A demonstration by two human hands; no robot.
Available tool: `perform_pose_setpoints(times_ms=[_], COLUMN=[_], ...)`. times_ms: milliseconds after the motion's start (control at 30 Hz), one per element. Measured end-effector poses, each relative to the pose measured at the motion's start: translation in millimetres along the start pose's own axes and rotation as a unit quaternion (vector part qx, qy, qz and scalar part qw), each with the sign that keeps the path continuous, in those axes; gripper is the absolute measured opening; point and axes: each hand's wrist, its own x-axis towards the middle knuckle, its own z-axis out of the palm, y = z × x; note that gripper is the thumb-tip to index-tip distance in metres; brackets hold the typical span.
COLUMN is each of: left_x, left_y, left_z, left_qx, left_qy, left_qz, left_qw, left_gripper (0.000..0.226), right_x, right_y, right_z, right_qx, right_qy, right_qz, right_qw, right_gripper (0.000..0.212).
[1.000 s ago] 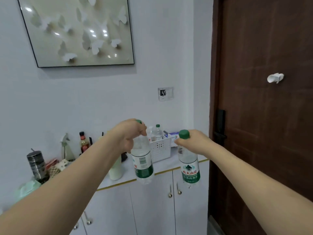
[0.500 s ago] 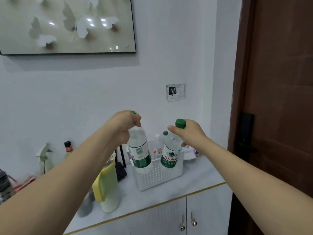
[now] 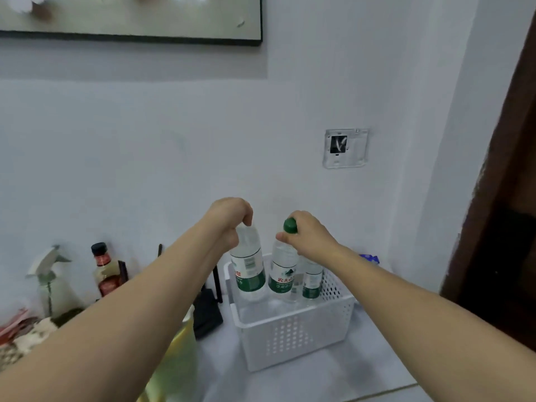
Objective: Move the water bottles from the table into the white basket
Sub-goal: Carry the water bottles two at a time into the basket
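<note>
My left hand [image 3: 229,219] grips the neck of a clear water bottle [image 3: 249,265] with a green-and-white label, its cap hidden under my fingers. My right hand [image 3: 307,236] pinches the green-capped neck of a second water bottle [image 3: 282,271]. Both bottles hang upright with their lower halves inside the white perforated basket [image 3: 293,335] on the counter. A third, smaller bottle [image 3: 312,281] stands in the basket behind my right wrist.
Left of the basket stand a black object [image 3: 207,311], a yellow-green container [image 3: 177,364], a dark-capped sauce bottle [image 3: 105,271] and a spray bottle [image 3: 52,282]. A brown door [image 3: 510,198] is at the right. A framed picture [image 3: 130,15] hangs on the wall above.
Both hands have carried their bottles forward and down from in front of the cabinet to over, then into, the basket. The view has closed in on the counter.
</note>
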Motion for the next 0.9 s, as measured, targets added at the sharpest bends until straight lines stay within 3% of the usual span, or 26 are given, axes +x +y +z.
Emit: perform_pose_setpoints(times_ms=[167,333,467,633,800,900], left_x=[52,89,110,120,122,123], left_y=[-32,-77,-105,-137,-162,-162], left_z=[23,30,32,37,39,39], left_qx=[0.020,0.061,0.071,0.073,0.055,0.070], left_qy=[0.007,0.022,0.016,0.018,0.074,0.069], left_qz=[-0.039,-0.072,-0.075,-0.099,-0.057,-0.041], left_qw=[0.999,0.995,0.995,0.992,0.994,0.994], left_gripper=[0.040,0.034,0.035,0.034,0.034,0.034], right_x=[41,59,66,79,74,71], right_y=[30,59,70,74,80,86], right_z=[36,65,82,86,102,106], right_qx=[-0.051,-0.131,-0.150,-0.256,-0.196,-0.177], right_qy=[-0.087,-0.169,-0.161,-0.092,-0.091,-0.093], right_qz=[-0.035,-0.078,-0.119,-0.207,-0.195,-0.188], right_qw=[0.994,0.974,0.968,0.940,0.957,0.962], right_gripper=[0.030,0.030,0.026,0.027,0.037,0.049])
